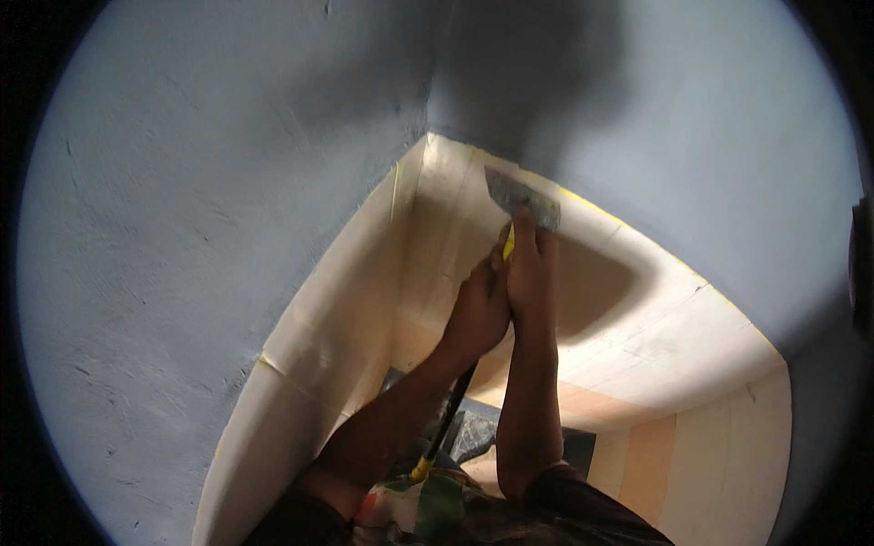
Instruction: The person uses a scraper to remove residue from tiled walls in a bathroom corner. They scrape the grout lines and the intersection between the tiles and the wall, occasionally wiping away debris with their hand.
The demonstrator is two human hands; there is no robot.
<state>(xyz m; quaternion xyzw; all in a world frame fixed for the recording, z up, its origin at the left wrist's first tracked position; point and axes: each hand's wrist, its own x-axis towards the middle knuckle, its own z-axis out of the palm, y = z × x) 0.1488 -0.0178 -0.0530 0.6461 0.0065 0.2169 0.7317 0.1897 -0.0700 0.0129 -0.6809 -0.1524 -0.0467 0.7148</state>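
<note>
Scraper (523, 197) juts just beyond the fingers of the right hand (531, 273), curled tight around its yellow handle (509, 244); the left hand (482, 311) clasps it below. Fingers hide most of the handle, and contact between blade (503, 187) and pale panelling (446, 218) cannot be told.

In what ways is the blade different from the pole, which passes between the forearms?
The blade is wide and flat; the pole is long and thin. The blade is mottled grey, whereas the pole is black with yellow near its lower end. The blade is above the left hand, while the pole comes out below that hand. Both are mostly dark.
</note>
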